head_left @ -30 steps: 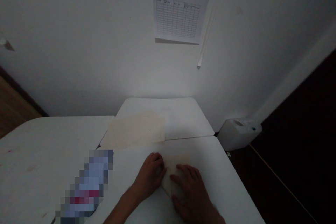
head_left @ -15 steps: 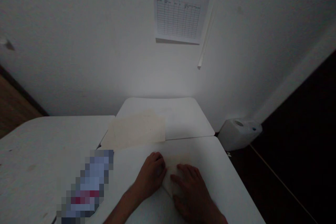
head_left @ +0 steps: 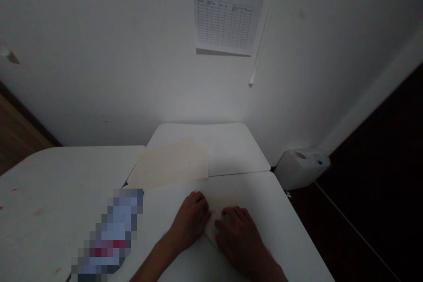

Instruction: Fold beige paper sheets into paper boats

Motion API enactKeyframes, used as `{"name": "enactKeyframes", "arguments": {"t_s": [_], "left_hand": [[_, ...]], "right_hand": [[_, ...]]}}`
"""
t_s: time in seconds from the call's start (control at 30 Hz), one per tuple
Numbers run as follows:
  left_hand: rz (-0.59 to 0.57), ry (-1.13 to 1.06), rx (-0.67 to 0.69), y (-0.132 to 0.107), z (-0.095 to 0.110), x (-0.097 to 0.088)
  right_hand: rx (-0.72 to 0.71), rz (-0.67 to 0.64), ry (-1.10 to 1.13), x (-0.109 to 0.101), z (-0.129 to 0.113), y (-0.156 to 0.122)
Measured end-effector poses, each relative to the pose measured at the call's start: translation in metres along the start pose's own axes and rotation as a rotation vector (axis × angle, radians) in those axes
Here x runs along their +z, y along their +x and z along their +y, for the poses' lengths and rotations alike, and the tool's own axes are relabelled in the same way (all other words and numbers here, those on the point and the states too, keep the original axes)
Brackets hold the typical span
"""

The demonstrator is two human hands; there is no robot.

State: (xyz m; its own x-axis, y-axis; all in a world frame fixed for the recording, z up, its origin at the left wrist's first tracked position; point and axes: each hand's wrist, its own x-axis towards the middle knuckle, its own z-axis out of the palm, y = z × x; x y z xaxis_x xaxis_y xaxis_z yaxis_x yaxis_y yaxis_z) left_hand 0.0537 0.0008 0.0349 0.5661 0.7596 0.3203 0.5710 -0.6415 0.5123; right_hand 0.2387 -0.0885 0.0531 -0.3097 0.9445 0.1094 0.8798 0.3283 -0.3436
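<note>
A pale beige sheet (head_left: 222, 201), which looks like folded paper, lies on the white table between my hands, partly covered by them. My left hand (head_left: 193, 216) has its fingers curled over the sheet's left edge, thumb near the fingertips. On the sheet's right part rests my right hand (head_left: 239, 235), fingers spread and bent a little, fingertips pressing on it. A slanting lower edge of the sheet shows between the hands. Farther back, a larger beige sheet (head_left: 172, 163) lies flat across the joint between table tops.
A blurred-out blue-grey object (head_left: 114, 229) lies to the left of my left arm. White table tops (head_left: 238, 145) meet at narrow gaps. Behind them a printed table sheet (head_left: 226, 22) hangs on the wall. A white plastic container (head_left: 297, 172) stands at the right, beyond the table edge.
My right hand's fingers have shifted very slightly on the sheet. My left hand stays in place, and the other things have not moved.
</note>
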Motion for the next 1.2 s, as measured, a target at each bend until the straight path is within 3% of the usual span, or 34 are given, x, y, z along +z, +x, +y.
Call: {"name": "enactKeyframes", "arguments": {"t_s": [0.23,0.93,1.13,1.2], "left_hand": [[0.012,0.002,0.025,-0.001,-0.002,0.001],[0.008,0.125,0.121,-0.006,-0.004,0.006],[0.177,0.202,0.224,-0.025,0.002,0.002],[0.161,0.203,0.308,-0.038,0.010,-0.001]], "right_hand": [[0.016,0.011,0.024,0.005,0.003,0.005],[0.053,-0.145,0.076,-0.012,0.005,0.012],[0.061,-0.127,0.108,-0.012,0.006,0.014],[0.074,-0.133,0.108,-0.012,0.007,0.015]]}}
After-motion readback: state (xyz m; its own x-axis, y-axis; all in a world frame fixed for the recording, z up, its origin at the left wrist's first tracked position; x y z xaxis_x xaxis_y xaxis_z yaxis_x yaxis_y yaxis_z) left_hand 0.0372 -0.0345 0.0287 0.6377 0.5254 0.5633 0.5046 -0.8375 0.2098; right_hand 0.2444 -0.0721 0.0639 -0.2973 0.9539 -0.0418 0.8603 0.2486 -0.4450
